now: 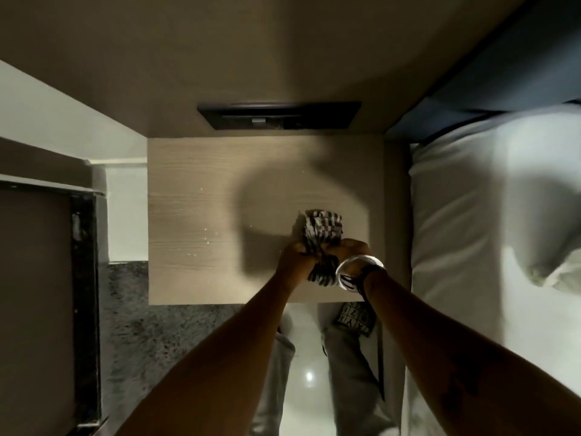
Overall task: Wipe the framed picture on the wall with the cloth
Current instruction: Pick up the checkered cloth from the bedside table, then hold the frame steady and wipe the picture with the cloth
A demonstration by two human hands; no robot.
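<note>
A black-and-white checked cloth (321, 229) lies bunched on the right half of a light wooden bedside table (195, 221). My left hand (295, 256) and my right hand (352, 248) both grip its near end, close together above the table's front right part. A white bangle and a dark band sit on my right wrist. No framed picture is in view.
A dark switch panel (279, 116) is set in the beige wall behind the table. A bed with white sheets (471, 231) and a pillow stands right of the table. At left are a dark-framed panel (85, 278) and a grey speckled floor strip. My legs stand below the table edge.
</note>
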